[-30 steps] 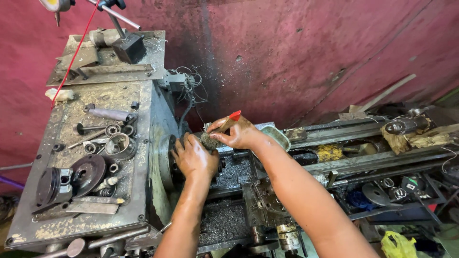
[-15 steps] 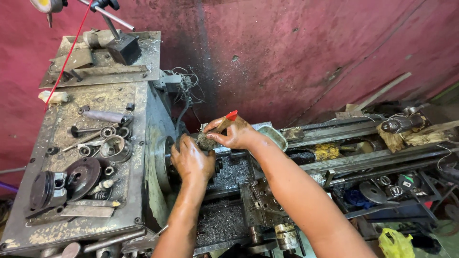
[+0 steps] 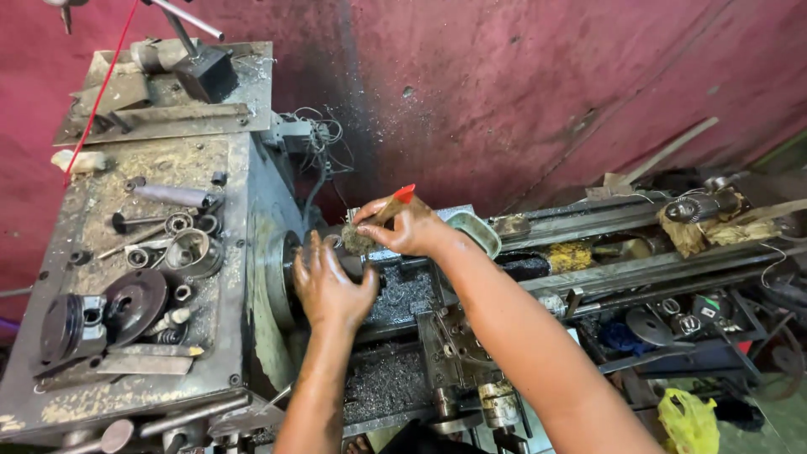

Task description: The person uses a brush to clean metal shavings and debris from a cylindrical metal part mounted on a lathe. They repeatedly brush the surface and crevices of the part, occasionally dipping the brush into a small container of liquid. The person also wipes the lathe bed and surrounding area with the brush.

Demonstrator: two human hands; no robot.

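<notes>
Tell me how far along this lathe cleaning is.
Done: cannot tell; nothing looks swept. In hand: the right hand holds a red-tipped brush, bristles against the chuck, where the open left hand rests. Left: metal chips cover the bed and tray below, and loose parts clutter the headstock top.

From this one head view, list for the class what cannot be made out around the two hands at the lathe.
- Lathe chuck, head view: mostly hidden behind the left hand; what it grips cannot be seen.
- Brush, head view: handle wrapped by the right hand; its dirty bristles blur into the swarf.
- Dial gauge, head view: cut off by the top edge.
- Small rings and fittings on the headstock top: too small to identify.
</notes>
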